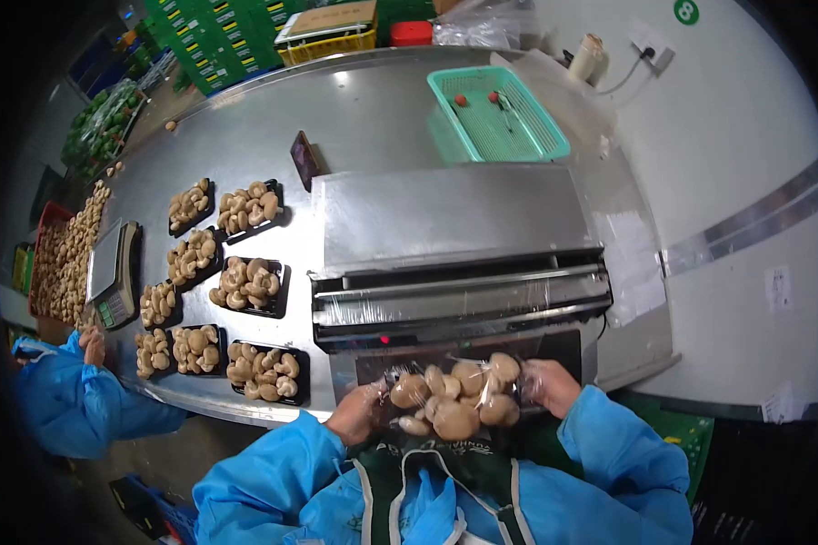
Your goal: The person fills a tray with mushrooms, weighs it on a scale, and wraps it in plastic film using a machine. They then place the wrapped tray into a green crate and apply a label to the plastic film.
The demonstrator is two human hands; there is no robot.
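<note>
Between my two hands is a tray of mushrooms (454, 409) with clear plastic film over it, close to my body. My left hand (359, 411) grips the tray's left end. At the right end, my right hand (552, 386) has its fingers around the edge. Just beyond stands a metal film-wrapping machine (454, 218), with a roll of clear film (463, 302) along its front and a small red light. The tray's underside and some fingertips are hidden.
Several black trays of mushrooms (250, 283) stand on the metal table (373, 109) at left, beside a scale (114, 272) and a red crate (50, 227) of mushrooms. A co-worker's blue sleeve (73, 400) is at far left. A green basket (500, 113) sits behind the machine.
</note>
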